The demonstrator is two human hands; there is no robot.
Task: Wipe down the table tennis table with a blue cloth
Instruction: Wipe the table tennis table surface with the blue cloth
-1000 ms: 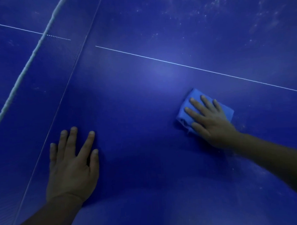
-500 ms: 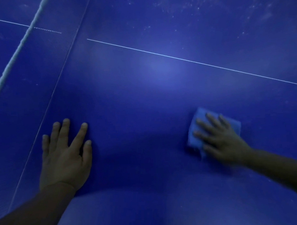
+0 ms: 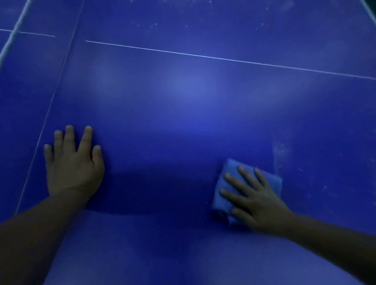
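Observation:
The dark blue table tennis table (image 3: 181,112) fills the view, with a thin white centre line running from upper left to the right edge. A folded blue cloth (image 3: 224,190) lies flat on the table at the lower right. My right hand (image 3: 255,199) presses down on the cloth with fingers spread, covering most of it. My left hand (image 3: 72,163) rests flat on the bare table at the left, palm down, fingers apart, holding nothing.
The net (image 3: 7,46) with its white top band crosses the upper left corner. White dust specks (image 3: 281,152) streak the surface to the right of the cloth and along the far side. The table's edge shows at the top right corner.
My right hand has slid the cloth toward me and slightly left across the table. My left hand stays planted in the same spot on the table.

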